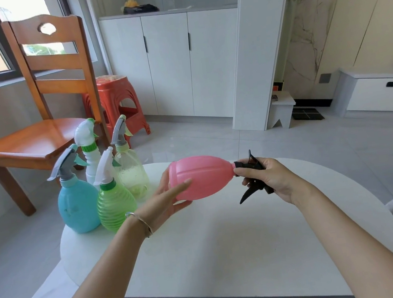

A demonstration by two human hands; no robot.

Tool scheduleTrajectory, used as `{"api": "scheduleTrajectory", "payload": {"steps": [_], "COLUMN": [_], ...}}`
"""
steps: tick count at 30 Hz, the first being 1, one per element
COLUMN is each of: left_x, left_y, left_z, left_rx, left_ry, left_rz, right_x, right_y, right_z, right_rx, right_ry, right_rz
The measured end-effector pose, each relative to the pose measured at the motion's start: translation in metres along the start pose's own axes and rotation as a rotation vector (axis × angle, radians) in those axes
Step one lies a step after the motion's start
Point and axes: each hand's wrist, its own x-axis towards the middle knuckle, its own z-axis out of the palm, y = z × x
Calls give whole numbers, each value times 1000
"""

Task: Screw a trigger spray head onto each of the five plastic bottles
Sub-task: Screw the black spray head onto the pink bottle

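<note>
Hold: left hand (169,201) gripping base of pink bottle (203,175) — steadied sideways for twisting | right hand (269,178) pinching spray head (242,164) at its neck

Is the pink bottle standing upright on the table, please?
No, the left hand holds the pink bottle sideways above the table.

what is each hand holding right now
Left hand: holding the pink bottle on its side, thumb and fingers round its base.
Right hand: grip closed on the black spray head at the bottle's neck.
</note>
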Motion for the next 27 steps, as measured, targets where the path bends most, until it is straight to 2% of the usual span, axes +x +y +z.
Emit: {"api": "scheduleTrajectory", "payload": {"steps": [2,6,9,12,15,19,20,22,24,25,27], "left_x": [-1,-2,-4,-3,-2,-3,-3,-6,-8,-7,-6], "left_y": [4,6,4,5,6,5,5,6,6,4,3], "left_z": [2,8,6,4,4,-4,-6,-5,-2,-2,-4], "left_rx": [-55,51,92,89,122,108,78,37,128,207,302], "left_ry": [34,160,195,221,198,31,-14,-43,-19,22,90], "left_rz": [-33,-213,-305,-257,-132,80,71,-64,-200,-209,-49], "right_x": [-1,-1,-3,-5,-1,1,1,2,2,2,2], "right_y": [0,0,-3,-4,-1,3,4,5,6,6,7], "right_z": [-1,2,2,5,5,1,1,2,4,5,5], "right_rx": [-41,-66,-94,-129,-152,-15,14,24,-5,-17,-6], "right_ry": [-19,-104,-145,-113,-84,-102,-107,-108,-111,-115,-108], "right_rz": [-5,-110,-138,-107,-46,65,75,72,66,70,95]}}
